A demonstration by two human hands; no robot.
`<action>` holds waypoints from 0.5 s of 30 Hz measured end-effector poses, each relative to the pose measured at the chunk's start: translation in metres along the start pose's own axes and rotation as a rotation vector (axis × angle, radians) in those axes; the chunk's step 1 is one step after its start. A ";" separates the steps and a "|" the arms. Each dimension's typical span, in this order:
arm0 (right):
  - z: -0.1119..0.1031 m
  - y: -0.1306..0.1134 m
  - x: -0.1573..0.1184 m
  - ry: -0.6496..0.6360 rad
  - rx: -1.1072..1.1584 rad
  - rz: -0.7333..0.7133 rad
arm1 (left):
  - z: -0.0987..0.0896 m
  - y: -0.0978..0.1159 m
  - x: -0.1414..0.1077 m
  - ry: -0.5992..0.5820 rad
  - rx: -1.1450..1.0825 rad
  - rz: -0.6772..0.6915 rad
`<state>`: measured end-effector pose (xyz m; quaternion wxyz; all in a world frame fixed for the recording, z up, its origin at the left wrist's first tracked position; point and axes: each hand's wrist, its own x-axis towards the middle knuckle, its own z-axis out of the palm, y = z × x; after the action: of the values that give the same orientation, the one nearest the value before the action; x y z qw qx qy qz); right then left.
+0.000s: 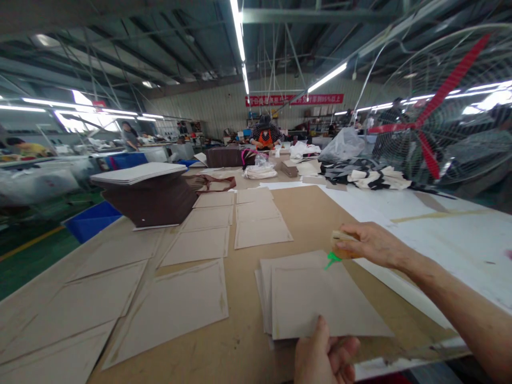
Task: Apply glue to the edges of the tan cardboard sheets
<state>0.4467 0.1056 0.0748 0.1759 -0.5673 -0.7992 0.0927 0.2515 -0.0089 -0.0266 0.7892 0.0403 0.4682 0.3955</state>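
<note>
At the near edge of a small stack of grey-beige cardboard sheets, my left hand has its thumb on the top sheet and its other fingers curled below the edge. The sheets are slightly fanned out. Above the stack's far right corner, my right hand is closed around a small yellowish bottle. Its green tip points down at the top sheet. To the left, several separate cardboard sheets lie in rows, with darker, glue-like streaks along their edges.
A tall dark brown stack topped by pale boards stands at the table's left, beside a blue bin. Cloth pieces and plastic bags lie at the far end. A large fan stands at right; a co-worker is opposite.
</note>
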 end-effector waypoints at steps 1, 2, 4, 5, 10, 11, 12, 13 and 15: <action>-0.002 0.003 -0.002 -0.006 -0.007 0.016 | -0.001 0.000 0.001 -0.008 -0.003 -0.003; -0.001 0.004 -0.003 -0.008 -0.013 0.023 | -0.002 -0.001 0.002 -0.015 -0.002 -0.008; 0.003 -0.002 0.000 0.001 -0.015 0.009 | -0.003 -0.001 0.003 -0.017 0.006 -0.022; 0.007 -0.008 0.002 0.007 -0.013 -0.010 | -0.004 0.000 0.003 -0.018 0.013 -0.027; 0.023 -0.033 0.015 0.043 0.010 -0.097 | -0.003 0.004 0.001 0.005 0.023 -0.014; 0.023 -0.031 0.015 0.043 0.015 -0.099 | -0.003 0.005 0.000 0.010 0.026 -0.013; 0.021 -0.027 0.013 0.041 0.020 -0.093 | -0.003 0.005 0.000 0.011 0.031 -0.013; 0.018 -0.021 0.009 0.038 0.025 -0.080 | -0.003 0.006 0.000 0.004 0.036 -0.019; 0.010 -0.004 -0.001 0.041 0.033 -0.037 | -0.004 0.006 0.001 -0.014 0.044 -0.035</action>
<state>0.4392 0.1036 0.0666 0.2034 -0.5513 -0.8040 0.0909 0.2454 -0.0053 -0.0270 0.7982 0.0520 0.4719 0.3709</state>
